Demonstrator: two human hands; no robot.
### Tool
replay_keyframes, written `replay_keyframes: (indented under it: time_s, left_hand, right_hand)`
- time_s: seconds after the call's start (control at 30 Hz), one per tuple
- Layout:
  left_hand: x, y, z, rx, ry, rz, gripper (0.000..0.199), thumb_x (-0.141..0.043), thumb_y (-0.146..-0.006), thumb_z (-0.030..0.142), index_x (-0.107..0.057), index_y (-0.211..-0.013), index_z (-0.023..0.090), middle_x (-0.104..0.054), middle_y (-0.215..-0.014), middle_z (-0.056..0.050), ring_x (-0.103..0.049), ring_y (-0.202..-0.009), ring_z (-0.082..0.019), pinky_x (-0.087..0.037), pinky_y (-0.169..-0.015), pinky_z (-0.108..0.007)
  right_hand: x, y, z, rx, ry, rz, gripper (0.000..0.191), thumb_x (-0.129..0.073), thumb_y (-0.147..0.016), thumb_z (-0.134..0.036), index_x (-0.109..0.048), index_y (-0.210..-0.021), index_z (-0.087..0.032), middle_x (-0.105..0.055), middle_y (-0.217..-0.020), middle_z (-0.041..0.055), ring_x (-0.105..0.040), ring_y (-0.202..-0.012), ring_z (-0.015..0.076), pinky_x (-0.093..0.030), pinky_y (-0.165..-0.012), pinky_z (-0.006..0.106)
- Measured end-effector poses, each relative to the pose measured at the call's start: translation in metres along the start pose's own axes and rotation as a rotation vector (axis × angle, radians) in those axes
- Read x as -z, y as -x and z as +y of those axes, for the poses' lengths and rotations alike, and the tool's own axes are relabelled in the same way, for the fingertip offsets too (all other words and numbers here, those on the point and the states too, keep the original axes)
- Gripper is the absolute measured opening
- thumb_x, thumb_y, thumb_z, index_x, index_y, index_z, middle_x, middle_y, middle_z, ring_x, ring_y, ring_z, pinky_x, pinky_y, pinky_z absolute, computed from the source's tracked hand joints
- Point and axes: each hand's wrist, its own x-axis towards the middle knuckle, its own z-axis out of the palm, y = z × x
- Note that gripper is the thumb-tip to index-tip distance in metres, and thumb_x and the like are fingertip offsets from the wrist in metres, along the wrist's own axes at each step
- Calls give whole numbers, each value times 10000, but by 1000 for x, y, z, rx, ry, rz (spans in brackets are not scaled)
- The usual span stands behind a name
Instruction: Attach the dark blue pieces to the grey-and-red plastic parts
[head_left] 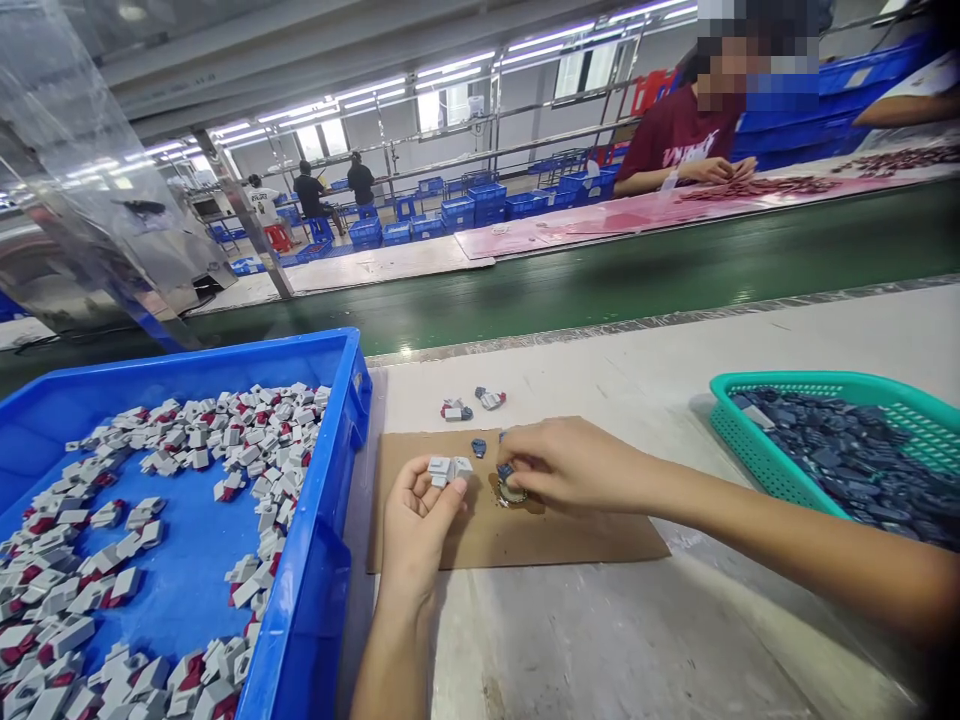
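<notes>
My left hand [421,515] is closed around a light grey plastic part [448,469], held up over a brown cardboard sheet [585,535]. To its right, my right hand [551,465] pinches a small dark blue piece [505,471] just above a small round container [512,492] on the cardboard. Another dark blue piece [478,448] lies between the hands, near the cardboard's far edge. Beyond that edge, two grey, red and blue assemblies [455,410] rest on the white table.
A blue bin [341,400] of grey and red parts stands at the left. At the right is a green basket [757,465] of dark blue pieces. A green conveyor [600,285] runs behind the table; across it, a person [675,150] handles small red pieces.
</notes>
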Motion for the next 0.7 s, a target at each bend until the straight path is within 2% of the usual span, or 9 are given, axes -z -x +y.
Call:
replay_keyframes:
  time_s: [0.13, 0.27, 0.43, 0.7]
  left_hand:
    - [-1, 1, 0, 9, 1, -35, 263, -672, -676, 244, -512, -870, 166, -642, -831, -27, -607, -756, -119, -456, -580, -168]
    - [-3, 3, 1, 19, 30, -96, 257, -670, -685, 231, -508, -875, 171, -644, -799, -11, -594, -712, -95, -445, -564, -155]
    - [-4, 5, 2, 6, 61, -128, 246, -673, -685, 201, -508, -864, 169, -629, -743, 19, -553, -625, -59, -444, -567, -154]
    - [-4, 7, 4, 32, 99, -129, 258, -679, -681, 192, -504, -868, 158, -640, -780, 1, -565, -663, -62, -440, -583, -153]
  right_hand:
    - [8, 8, -6, 35, -373, 220, 226, -504, -793, -357, -591, -893, -174, -582, -730, 16, -495, -620, 112, -342, -548, 205]
    - [9, 11, -17, 102, -435, 333, 197, -536, -781, -321, -613, -878, -169, -584, -802, 26, -502, -662, 107, -362, -565, 205]
    - [6, 9, -21, 150, -373, 337, 180, -543, -780, -292, -623, -885, -170, -596, -801, 22, -503, -690, 110, -366, -573, 204]
    - [3, 9, -19, 197, -323, 318, 169, -521, -791, -268, -617, -892, -172, -594, -789, 18, -507, -673, 108, -373, -564, 203]
